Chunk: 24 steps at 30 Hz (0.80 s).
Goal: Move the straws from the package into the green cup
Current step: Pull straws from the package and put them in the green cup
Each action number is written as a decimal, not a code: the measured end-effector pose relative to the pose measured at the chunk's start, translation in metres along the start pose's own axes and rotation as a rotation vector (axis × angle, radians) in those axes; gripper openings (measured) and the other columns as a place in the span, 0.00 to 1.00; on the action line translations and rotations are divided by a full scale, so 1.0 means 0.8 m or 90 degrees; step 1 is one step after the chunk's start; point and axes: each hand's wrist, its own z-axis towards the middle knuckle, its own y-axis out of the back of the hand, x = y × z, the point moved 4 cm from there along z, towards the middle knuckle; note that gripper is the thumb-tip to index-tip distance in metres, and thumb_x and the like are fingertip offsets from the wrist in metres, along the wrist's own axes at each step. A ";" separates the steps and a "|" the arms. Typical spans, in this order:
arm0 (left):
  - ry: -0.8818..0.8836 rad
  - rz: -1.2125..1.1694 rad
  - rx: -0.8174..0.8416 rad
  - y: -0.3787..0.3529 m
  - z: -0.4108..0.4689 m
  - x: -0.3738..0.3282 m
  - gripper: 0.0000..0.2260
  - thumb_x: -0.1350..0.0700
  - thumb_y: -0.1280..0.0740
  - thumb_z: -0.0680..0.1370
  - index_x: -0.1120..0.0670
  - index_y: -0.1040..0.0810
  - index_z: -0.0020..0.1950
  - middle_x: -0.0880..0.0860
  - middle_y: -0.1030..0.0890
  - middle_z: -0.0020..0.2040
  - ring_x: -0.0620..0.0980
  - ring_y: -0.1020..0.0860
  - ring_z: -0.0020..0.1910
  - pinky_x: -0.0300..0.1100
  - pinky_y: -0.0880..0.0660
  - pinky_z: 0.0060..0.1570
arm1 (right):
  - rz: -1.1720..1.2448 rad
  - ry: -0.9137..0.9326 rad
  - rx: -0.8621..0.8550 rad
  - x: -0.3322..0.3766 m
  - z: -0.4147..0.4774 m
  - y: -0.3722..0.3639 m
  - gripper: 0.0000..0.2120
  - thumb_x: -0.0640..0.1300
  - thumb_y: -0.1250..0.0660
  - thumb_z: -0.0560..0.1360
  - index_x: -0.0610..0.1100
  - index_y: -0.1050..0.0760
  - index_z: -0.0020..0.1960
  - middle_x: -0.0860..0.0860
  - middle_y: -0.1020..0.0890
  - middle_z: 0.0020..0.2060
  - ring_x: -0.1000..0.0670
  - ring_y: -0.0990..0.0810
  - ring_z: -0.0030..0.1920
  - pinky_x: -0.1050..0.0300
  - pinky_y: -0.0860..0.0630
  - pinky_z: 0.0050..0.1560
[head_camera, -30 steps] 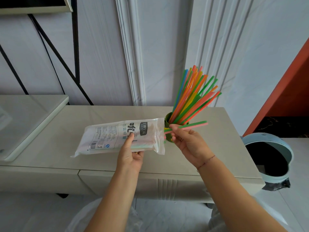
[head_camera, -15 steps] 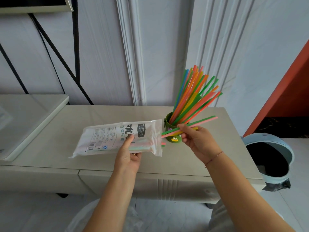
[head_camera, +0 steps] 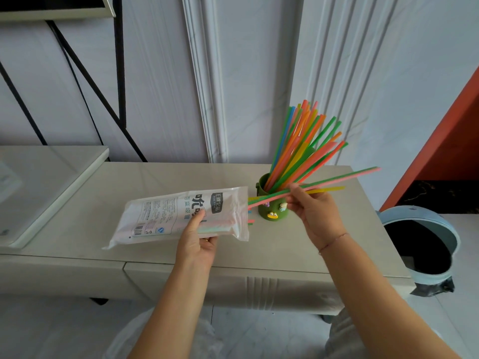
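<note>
At frame centre, my right hand [head_camera: 315, 212] is pinching 3 straws [head_camera: 344, 178] leaving the package [head_camera: 178, 215] my left hand [head_camera: 198, 235] is gripping; their tails may be snagging the green cup [head_camera: 272, 207].

Counted: one package [head_camera: 181, 216], one green cup [head_camera: 272, 203], one bin [head_camera: 425, 244], two hands, three straws [head_camera: 337, 178] drawn out; those in the cup too dense to count.

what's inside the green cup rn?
The green cup holds a fanned bunch of coloured straws leaning right. Its wall hides their lower ends and the bottom, so anything else inside cannot be seen.
</note>
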 end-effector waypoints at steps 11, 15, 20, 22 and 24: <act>-0.003 0.000 -0.013 0.007 0.005 -0.004 0.12 0.64 0.29 0.73 0.52 0.23 0.53 0.50 0.18 0.48 0.49 0.18 0.45 0.40 0.20 0.31 | -0.191 0.131 -0.174 0.072 0.028 0.049 0.05 0.42 0.31 0.75 0.40 0.21 0.46 0.47 0.20 0.31 0.56 0.22 0.27 0.62 0.20 0.39; 0.005 -0.003 -0.010 0.004 0.002 -0.003 0.11 0.64 0.29 0.73 0.51 0.24 0.50 0.50 0.18 0.48 0.49 0.18 0.46 0.42 0.18 0.38 | -0.252 0.162 -0.197 0.086 0.032 0.049 0.05 0.43 0.32 0.75 0.42 0.21 0.47 0.48 0.20 0.32 0.57 0.22 0.27 0.62 0.19 0.40; -0.002 -0.008 -0.012 0.004 0.003 -0.006 0.14 0.64 0.29 0.73 0.51 0.24 0.55 0.50 0.18 0.49 0.48 0.18 0.46 0.40 0.19 0.32 | -0.259 0.172 -0.207 0.101 0.033 0.055 0.04 0.43 0.32 0.75 0.42 0.22 0.47 0.48 0.20 0.32 0.53 0.22 0.31 0.59 0.19 0.44; -0.002 -0.008 -0.010 0.004 0.004 -0.006 0.17 0.64 0.29 0.72 0.51 0.24 0.59 0.50 0.17 0.49 0.48 0.18 0.45 0.39 0.20 0.30 | -0.275 0.171 -0.206 0.104 0.033 0.056 0.05 0.43 0.33 0.75 0.42 0.21 0.48 0.48 0.20 0.32 0.53 0.22 0.31 0.61 0.20 0.43; -0.002 -0.006 -0.007 0.003 0.005 -0.004 0.19 0.64 0.29 0.72 0.51 0.25 0.61 0.50 0.17 0.49 0.48 0.18 0.45 0.39 0.21 0.30 | -0.305 0.167 -0.188 0.102 0.033 0.053 0.05 0.44 0.33 0.75 0.42 0.21 0.46 0.48 0.20 0.32 0.55 0.22 0.29 0.64 0.21 0.40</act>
